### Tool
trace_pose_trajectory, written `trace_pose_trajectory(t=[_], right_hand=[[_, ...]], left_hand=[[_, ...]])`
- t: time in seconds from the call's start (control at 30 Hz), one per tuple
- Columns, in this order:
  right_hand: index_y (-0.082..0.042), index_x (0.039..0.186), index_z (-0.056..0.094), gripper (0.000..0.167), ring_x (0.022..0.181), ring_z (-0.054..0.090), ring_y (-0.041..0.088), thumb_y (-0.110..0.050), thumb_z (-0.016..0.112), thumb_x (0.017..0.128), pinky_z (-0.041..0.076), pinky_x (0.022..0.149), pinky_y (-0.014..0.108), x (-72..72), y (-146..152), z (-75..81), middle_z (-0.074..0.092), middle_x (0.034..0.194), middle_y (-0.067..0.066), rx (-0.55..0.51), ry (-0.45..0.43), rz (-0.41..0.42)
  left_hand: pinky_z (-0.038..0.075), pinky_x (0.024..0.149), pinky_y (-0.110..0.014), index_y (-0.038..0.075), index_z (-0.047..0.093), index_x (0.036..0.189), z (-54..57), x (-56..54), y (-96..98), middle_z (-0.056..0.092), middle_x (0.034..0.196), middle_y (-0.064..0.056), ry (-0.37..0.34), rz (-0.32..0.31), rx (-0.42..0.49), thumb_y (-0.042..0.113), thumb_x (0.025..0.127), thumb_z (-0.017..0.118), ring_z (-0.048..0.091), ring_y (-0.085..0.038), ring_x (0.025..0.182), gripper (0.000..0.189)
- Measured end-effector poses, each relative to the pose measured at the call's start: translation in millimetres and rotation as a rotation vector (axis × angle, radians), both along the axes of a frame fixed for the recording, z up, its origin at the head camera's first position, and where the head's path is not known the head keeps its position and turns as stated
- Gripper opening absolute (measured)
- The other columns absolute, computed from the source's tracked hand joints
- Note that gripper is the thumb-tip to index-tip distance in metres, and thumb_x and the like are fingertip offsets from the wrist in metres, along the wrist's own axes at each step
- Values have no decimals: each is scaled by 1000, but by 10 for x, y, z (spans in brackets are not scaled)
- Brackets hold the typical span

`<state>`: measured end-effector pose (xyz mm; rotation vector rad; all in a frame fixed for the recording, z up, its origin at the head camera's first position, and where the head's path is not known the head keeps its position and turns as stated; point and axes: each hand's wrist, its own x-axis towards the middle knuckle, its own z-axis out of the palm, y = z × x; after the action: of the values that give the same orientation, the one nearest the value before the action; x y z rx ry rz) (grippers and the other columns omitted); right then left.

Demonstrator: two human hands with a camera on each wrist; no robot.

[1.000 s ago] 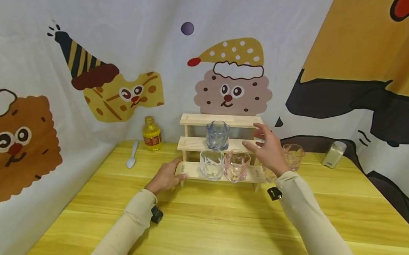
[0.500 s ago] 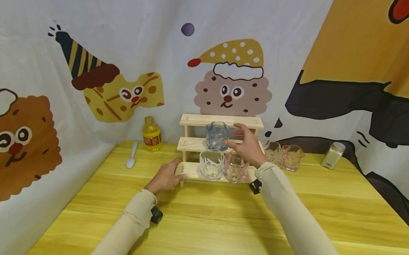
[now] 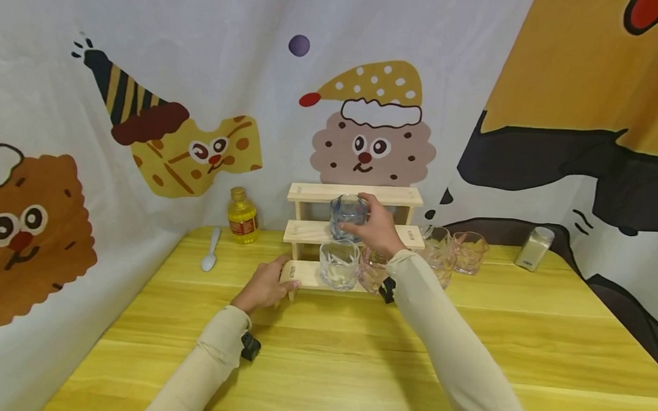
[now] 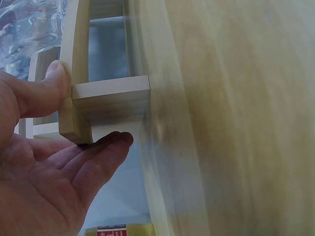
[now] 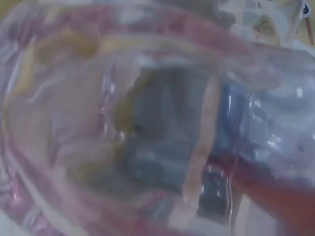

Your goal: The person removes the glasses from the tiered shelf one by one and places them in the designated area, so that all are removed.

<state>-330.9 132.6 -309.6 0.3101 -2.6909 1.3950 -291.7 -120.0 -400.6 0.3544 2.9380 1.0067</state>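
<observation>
My left hand (image 3: 263,285) grips the left end of the lowest step of a three-tier wooden stand (image 3: 309,273). In the left wrist view its thumb (image 4: 55,78) lies on the board's face and the other fingers are along the end. On the middle step, my right hand (image 3: 380,227) holds a blue glass (image 3: 344,215), thumb in front and fingers at its right rim. Below it a clear glass (image 3: 338,267) and a pink glass (image 3: 367,273) stand side by side on the lowest step; my right wrist partly hides the pink one, which fills the blurred right wrist view.
Right of the stand are a clear glass (image 3: 437,244) and another pink glass (image 3: 470,253), with more glass in front. A shaker jar (image 3: 535,249) stands farther right. At left are a yellow oil bottle (image 3: 243,217) and a white spoon (image 3: 211,249). A printed curtain hangs behind.
My right hand has moved left from beside the stand to the blue glass and taken hold of it. My left hand stays on the lowest step.
</observation>
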Motion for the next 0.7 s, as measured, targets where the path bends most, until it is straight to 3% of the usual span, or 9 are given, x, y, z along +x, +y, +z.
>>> trace_pose_trajectory(t=[0.23, 0.7], right_hand=[[-17, 158, 27, 91, 138, 46, 39, -24, 81, 85, 44, 110, 55, -33, -91, 32, 43, 155, 17, -32, -13, -36], [-14, 155, 32, 93, 122, 56, 36, -26, 86, 81, 50, 102, 52, -56, -127, 6, 52, 142, 18, -63, 20, -96]], left_hand=[[51, 99, -49, 5, 46, 148, 12, -11, -12, 67, 127, -22, -6, 1, 10, 25, 95, 71, 63, -36, 119, 61], [46, 108, -54, 6, 43, 150, 14, 1, -14, 59, 139, -24, -37, 0, 24, 26, 95, 70, 55, -42, 131, 65]])
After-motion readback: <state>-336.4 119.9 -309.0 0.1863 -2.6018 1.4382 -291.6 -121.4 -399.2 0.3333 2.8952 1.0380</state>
